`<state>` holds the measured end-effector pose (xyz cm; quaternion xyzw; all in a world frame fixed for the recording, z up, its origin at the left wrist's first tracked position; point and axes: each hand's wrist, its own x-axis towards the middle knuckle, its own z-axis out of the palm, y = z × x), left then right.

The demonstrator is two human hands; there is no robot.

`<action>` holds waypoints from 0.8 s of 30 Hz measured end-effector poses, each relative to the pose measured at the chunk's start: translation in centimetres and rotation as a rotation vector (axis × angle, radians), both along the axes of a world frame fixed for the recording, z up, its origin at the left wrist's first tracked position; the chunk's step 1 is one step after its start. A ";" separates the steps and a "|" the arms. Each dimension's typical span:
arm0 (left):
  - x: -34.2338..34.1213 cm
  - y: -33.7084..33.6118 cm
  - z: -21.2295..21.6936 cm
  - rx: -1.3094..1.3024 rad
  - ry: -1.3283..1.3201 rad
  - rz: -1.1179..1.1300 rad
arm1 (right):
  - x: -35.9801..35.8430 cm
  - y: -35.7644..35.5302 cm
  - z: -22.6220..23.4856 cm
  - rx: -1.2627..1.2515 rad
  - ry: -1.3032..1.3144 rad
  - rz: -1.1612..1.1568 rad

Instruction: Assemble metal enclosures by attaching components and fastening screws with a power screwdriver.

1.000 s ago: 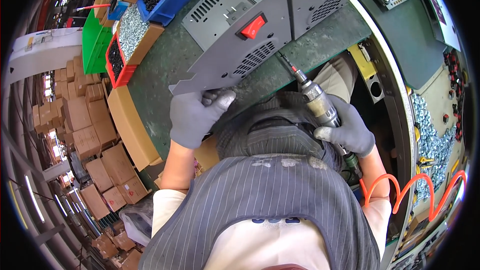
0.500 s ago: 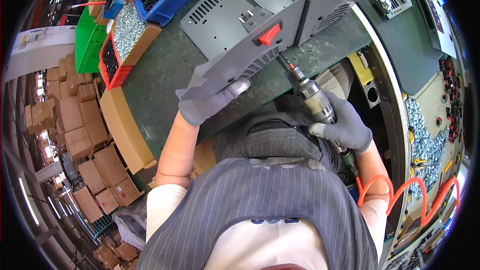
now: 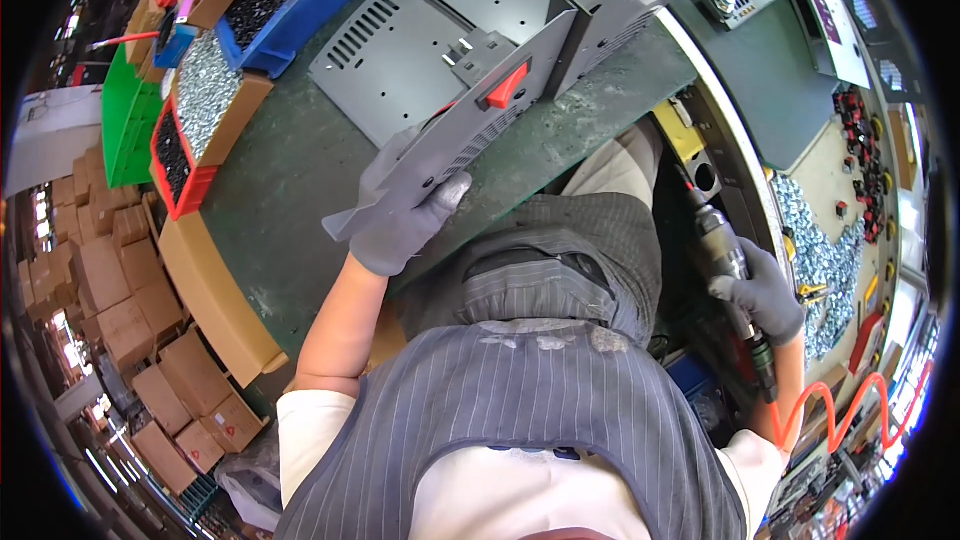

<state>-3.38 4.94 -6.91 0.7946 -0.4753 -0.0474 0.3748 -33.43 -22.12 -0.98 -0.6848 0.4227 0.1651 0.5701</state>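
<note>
- Being gripped near its lower left end by the left hand [image 3: 398, 232], an upright grey panel [image 3: 545, 55] is held tilted over the table [image 3: 290, 170]; the thumb is laid along the near face, and the other fingers are mostly hidden behind the metal.
- A driver [image 3: 722, 248] is wrapped by the closed right hand [image 3: 768, 295]; its tip is pointed away from the body, past the table edge and well apart from the panel. An orange coiled hose [image 3: 828, 410] is seen below that hand.
- A red switch [image 3: 508, 86] is seated in the panel, beyond the left hand and to its right.
- Farther out in that direction, a second panel [image 3: 610, 35] is stood up, fitted with a red switch of its own.
- Flat vented plates [image 3: 375, 60] are laid beyond the left hand; whether they are joined to the panels cannot be told.
- As for progress, both switches appear to be fitted. No fastener is being driven at this moment, and how many are left cannot be judged.
- Up and left of the left hand, a blue bin [image 3: 318, 12] of black parts is placed.
</note>
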 end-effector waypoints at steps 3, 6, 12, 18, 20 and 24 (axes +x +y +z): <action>-0.2 -0.6 0.1 -0.033 0.087 0.024 | -2.0 -2.3 -0.3 -0.038 0.117 -0.039; -0.1 -0.6 -0.3 -0.027 0.014 0.013 | -2.4 -4.0 -1.0 -0.005 0.177 -0.052; -0.5 0.5 -1.3 -0.006 0.067 0.081 | 0.2 -6.2 -5.7 0.059 -0.058 -0.024; -0.9 0.1 -1.0 -0.090 0.238 0.102 | 0.2 -4.6 -4.9 0.333 -0.100 -0.411; -2.0 0.5 -0.8 -0.202 0.411 0.199 | -0.9 -3.5 -6.8 0.526 -0.386 -0.797; -4.3 -1.1 -0.6 -0.667 0.671 0.397 | -2.8 0.1 -11.8 0.566 -0.346 -0.916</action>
